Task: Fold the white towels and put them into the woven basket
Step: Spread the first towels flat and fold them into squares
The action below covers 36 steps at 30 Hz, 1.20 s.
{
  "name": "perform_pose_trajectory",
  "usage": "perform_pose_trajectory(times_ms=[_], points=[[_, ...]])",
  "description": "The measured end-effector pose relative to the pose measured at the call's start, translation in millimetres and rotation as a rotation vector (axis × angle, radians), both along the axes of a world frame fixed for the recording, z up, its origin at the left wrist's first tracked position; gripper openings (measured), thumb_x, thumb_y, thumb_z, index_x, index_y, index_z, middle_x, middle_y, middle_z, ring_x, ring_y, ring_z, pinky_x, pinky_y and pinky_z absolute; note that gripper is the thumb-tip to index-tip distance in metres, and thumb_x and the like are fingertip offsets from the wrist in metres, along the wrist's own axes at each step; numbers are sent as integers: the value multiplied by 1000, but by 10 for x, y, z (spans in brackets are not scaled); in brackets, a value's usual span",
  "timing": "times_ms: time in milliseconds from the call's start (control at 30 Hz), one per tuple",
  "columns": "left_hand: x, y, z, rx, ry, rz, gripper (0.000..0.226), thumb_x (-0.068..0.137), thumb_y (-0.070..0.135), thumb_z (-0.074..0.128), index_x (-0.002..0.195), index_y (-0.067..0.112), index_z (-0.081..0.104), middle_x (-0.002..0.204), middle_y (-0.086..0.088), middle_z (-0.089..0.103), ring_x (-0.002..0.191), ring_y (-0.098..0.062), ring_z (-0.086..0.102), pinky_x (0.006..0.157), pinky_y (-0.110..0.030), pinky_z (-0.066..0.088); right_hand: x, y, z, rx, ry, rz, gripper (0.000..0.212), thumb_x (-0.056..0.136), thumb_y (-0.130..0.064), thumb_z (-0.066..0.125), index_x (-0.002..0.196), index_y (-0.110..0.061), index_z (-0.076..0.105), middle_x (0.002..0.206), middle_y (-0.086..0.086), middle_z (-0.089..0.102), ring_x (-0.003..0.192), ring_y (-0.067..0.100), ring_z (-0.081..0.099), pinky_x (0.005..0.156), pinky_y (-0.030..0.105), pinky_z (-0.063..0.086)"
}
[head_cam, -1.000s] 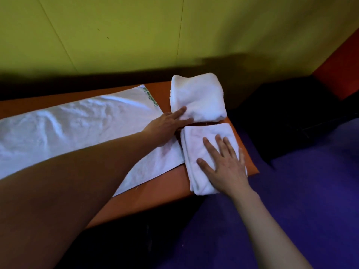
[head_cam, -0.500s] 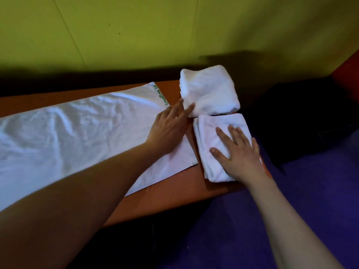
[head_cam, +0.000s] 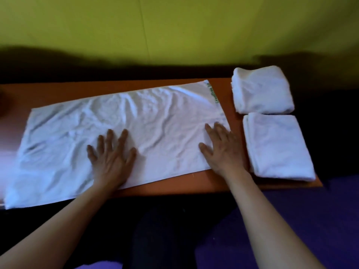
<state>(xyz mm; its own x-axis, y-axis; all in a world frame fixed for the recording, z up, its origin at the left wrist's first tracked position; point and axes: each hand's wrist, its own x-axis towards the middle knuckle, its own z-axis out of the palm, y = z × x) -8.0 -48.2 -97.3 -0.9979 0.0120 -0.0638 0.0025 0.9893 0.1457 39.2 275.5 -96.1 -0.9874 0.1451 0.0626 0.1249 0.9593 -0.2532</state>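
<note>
Both hands, the left hand (head_cam: 111,158) and right hand (head_cam: 219,148), press flat with fingers spread on the unfolded white towel (head_cam: 120,136); two folded towels (head_cam: 272,123) lie right on the orange table (head_cam: 223,88).

A yellow-green wall (head_cam: 174,26) with a thin vertical seam fills the far side, dark shadow along its foot. An orange table (head_cam: 226,94) stands against it. Purple floor (head_cam: 320,220) lies nearside right, with a dark gap under the table's edge.
</note>
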Motion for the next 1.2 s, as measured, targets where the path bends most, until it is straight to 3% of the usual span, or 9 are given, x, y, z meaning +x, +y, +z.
perform_pose_trajectory(times_ms=[200, 333, 533, 633, 733, 833, 1000, 1133, 1200], points=[[-226, -163, -3, 16, 2, -60, 80, 82, 75, 13, 157, 47, 8, 169, -5, 5, 155, -31, 1, 120, -62, -7, 304, -227, -74, -18, -12, -89, 70, 95, -60, 23, 157, -29, 29, 165, 6, 23, 153, 21, 19, 124, 46, 14], [-371, -261, 24, 38, -11, -157, 78, 85, 74, 18, 157, 48, 7, 169, -5, 5, 155, -32, 1, 119, -63, -8, 381, -335, -39, 27, 16, -147, 68, 93, -59, 33, 152, -28, 40, 160, 7, 36, 147, 25, 32, 118, 47, 24], [-169, -25, 83, 4, 51, -165, 73, 89, 58, 27, 156, 29, 32, 164, -15, 24, 149, -42, 22, 119, -60, 12, -138, -142, 234, 45, 184, -204, 47, 92, -47, 45, 127, -20, 62, 120, 10, 67, 113, 35, 59, 93, 44, 46], [33, 411, 127, 81, 219, -421, 65, 87, 49, 38, 140, 18, 58, 146, -18, 53, 130, -45, 51, 106, -54, 40, -520, -13, 326, -28, 146, -207, 43, 95, -38, 50, 130, -16, 59, 124, 15, 60, 116, 37, 55, 96, 44, 45], [254, 936, 218, 196, 228, -716, 52, 84, 44, 51, 127, 19, 66, 131, -14, 63, 111, -40, 61, 94, -48, 50, -872, 60, 368, -1, 85, -242, 46, 97, -37, 50, 132, -8, 55, 126, 22, 57, 115, 42, 54, 94, 44, 46], [452, 1400, 339, 169, 103, -916, 51, 81, 50, 56, 120, 19, 63, 121, -9, 59, 99, -33, 56, 85, -45, 48, -1154, 92, 393, 21, -23, -312, 52, 98, -43, 46, 131, -3, 52, 131, 25, 55, 118, 43, 53, 99, 47, 44], [645, 1831, 278, 74, 69, -995, 51, 68, 53, 76, 104, 19, 65, 104, -7, 59, 84, -28, 58, 66, -36, 46, -1401, 127, 425, -296, -40, -542, 56, 93, -43, 63, 131, -2, 52, 129, 18, 63, 116, 39, 62, 88, 41, 51], [695, 1861, 233, 107, 110, -1017, 34, 77, 39, 76, 102, 20, 65, 95, -3, 60, 72, -24, 60, 53, -33, 43, -1487, 239, 436, -437, -170, -593, 27, 91, -25, 70, 85, -4, 54, 94, 10, 62, 72, 24, 58, 60, 27, 40], [727, 1844, 244, 113, 116, -1041, 24, 79, 25, 72, 101, 18, 65, 94, -3, 62, 67, -23, 60, 49, -33, 41, -1502, 275, 461, -456, -209, -577, 23, 92, -24, 66, 87, -4, 55, 93, 14, 63, 67, 25, 55, 55, 28, 37]])
